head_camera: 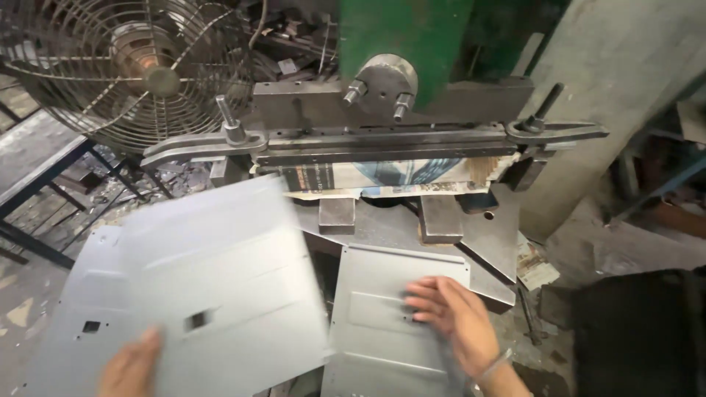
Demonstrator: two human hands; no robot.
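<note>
left hand (131, 364): low left in view, thumb on top of a grey sheet (220, 272), fingers hidden under it; looks closed on the edge, sheet blurred and tilted, so it is in the air, not lying flat.
right hand (450, 315): fingers spread nearly flat, palm down on a second sheet (382, 323); pressing, not gripping, nothing held.
held sheet: large panel with a small rectangular cutout, left of centre, overlapping a stack (77, 309) of like panels below it.
second sheet: lies in front of the press (382, 140), just below its bed, short edge toward the die.
press: green body, grey clamp bar across, two steel blocks (440, 218) under it, cardboard packing between.
fan (125, 66): wire guard, top left, well apart from both hands.
step: judged to be swapping panels at the press, one lifted, one steadied.
doing it well: grip the lifted sheet away from raw edges; carry it level so it doesn't scrape the stack; keep the right palm flat so the lower sheet stays square to the blocks; keep fingers out from under the bar.
risk: cut from edges, sheet sliding off line.
</note>
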